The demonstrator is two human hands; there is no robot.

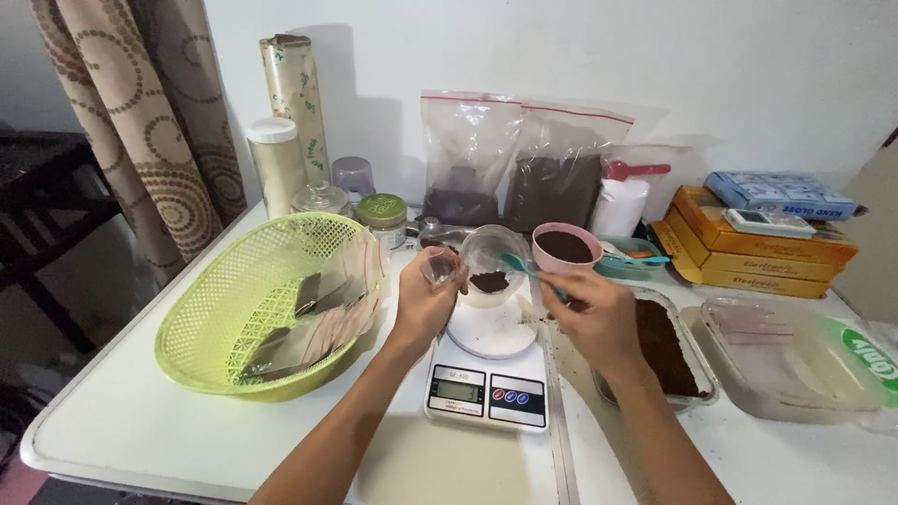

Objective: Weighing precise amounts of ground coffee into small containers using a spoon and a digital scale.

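Left hand: the left hand [426,301] is curled shut around the rim of a small clear plastic cup [441,266], holding it tilted above the scale, just left of the clear bowl.
Right hand: the right hand [599,313] is closed in a pinch on the handle of a teal spoon [526,269]; the spoon's bowl end reaches into the mouth of the clear bowl.
Clear bowl: a clear plastic bowl [488,266] sits on the round white platform of the scale, with a small heap of dark brown powder [489,281] at its bottom.
Scale: a white digital kitchen scale [488,374] rests on the bench [140,421] between the two forearms, its display facing the person.
Right-hand tray: a clear rectangular tray [700,369], partly filled with the same dark powder, lies just beside the scale, under the right wrist.
Pink bowl: a pink bowl [566,245] holding dark powder stands just behind the clear bowl.
Green basket: a lime-green mesh basket [234,281] with flat foil pouches [309,313] inside lies to the left of the scale.
Background: two zip bags of dark powder [524,178] lean on the wall; jars [318,192] stand behind the basket.
Far right: an empty-looking clear container [795,360] lies near the bench edge; orange boxes [748,248] are stacked behind it.
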